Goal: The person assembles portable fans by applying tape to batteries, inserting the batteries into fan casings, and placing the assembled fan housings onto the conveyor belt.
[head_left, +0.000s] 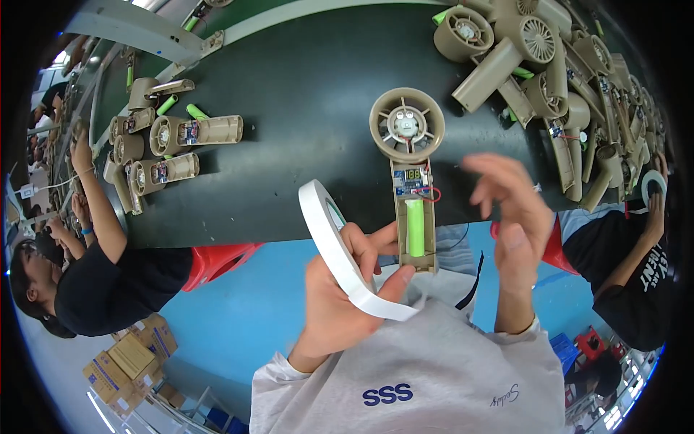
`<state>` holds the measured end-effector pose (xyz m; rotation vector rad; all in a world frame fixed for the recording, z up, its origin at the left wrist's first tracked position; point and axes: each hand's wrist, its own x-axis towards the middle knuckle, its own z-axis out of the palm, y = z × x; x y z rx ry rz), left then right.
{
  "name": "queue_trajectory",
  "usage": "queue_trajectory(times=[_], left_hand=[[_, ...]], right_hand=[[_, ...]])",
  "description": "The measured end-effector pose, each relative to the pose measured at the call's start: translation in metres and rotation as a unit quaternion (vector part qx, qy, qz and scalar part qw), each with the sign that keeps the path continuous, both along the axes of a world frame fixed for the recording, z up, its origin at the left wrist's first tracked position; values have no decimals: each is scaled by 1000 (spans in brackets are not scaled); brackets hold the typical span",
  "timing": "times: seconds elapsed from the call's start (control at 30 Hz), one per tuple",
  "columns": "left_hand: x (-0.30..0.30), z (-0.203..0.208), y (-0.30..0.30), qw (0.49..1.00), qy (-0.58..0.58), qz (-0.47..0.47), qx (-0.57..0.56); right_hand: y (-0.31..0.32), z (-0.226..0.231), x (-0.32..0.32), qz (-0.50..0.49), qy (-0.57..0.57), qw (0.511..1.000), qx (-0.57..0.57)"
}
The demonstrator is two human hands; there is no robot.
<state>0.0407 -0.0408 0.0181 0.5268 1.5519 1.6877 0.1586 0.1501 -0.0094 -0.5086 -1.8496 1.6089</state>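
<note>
The fan is straight ahead, its round head over the table, its open handle reaching past the near edge. Inside the handle lie a green battery, a circuit board and a red wire. The left hand grasps the handle's lower end in its fingers, and a white tape roll hangs around that hand. The right hand, beside the fan, is empty, fingers loosely spread. More fans lie leftward, some with boards in their handles; a heap covers the right. Stacked cartons hide their contents.
</note>
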Motion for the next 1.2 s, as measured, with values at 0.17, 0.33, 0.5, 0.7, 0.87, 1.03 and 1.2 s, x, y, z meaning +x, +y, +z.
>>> queue_trajectory(times=[0.17,0.33,0.5,0.7,0.87,1.03,1.2], left_hand=[[0,-4,-5,998,53,-28,1],[-9,-17,-31,957,211,186,-73],[-3,-15,-36,906,385,147,-102],[-15,-23,-48,881,375,234,-170],[-29,-17,-39,914,344,159,-148],[-41,-8,-1,902,397,157,-62],[-56,-10,13,772,599,210,17]], right_hand=[[-10,7,-25,138,-181,969,-94],[50,24,-130,178,-226,950,-123],[128,12,-290,12,-258,966,7],[71,16,-274,23,-109,970,215],[-25,68,-102,343,-166,913,144],[-23,86,-40,361,-199,911,26],[33,124,-24,392,-239,877,140]])
